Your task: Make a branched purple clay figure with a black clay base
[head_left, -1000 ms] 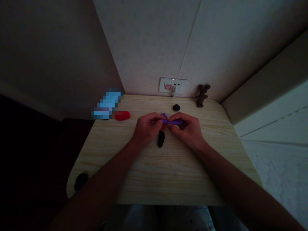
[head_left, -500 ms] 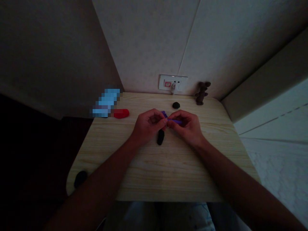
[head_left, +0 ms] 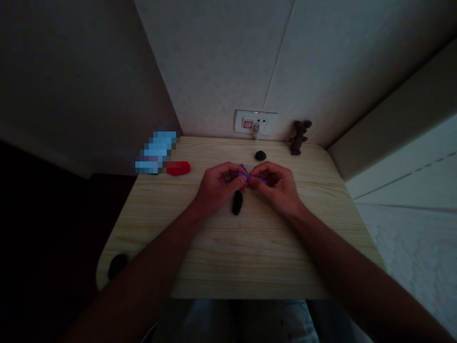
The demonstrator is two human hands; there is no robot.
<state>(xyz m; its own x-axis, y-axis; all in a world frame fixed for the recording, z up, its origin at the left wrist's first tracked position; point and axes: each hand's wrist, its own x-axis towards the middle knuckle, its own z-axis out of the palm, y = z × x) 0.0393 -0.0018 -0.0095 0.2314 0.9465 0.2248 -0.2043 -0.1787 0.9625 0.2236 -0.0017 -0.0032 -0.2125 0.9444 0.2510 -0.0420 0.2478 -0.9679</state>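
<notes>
My left hand point(head_left: 217, 188) and my right hand point(head_left: 276, 183) meet above the middle of the wooden table, fingertips nearly touching. Between them is a thin purple stick-like piece point(head_left: 263, 180), pinched by both thumbs and fingers; its exact kind is hard to make out in the dim light. A bit of purple also shows behind the left fingertips, and whether it is the same piece I cannot tell. Just below the fingers lies an oblong black lump point(head_left: 237, 203) on the tabletop. Farther back, beyond my right hand, sits a rounder black lump point(head_left: 260, 156).
A red oblong object point(head_left: 178, 168) lies at the back left beside a blurred-out light blue object point(head_left: 157, 150). At the back right stands a small brown figure point(head_left: 298, 138). Another dark lump point(head_left: 117, 266) is near the left front corner. A wall socket point(head_left: 255, 122) holds a plug.
The purple piece has shifted slightly left between my fingers, and more of it shows at my left thumb. Both hands stay in nearly the same place.
</notes>
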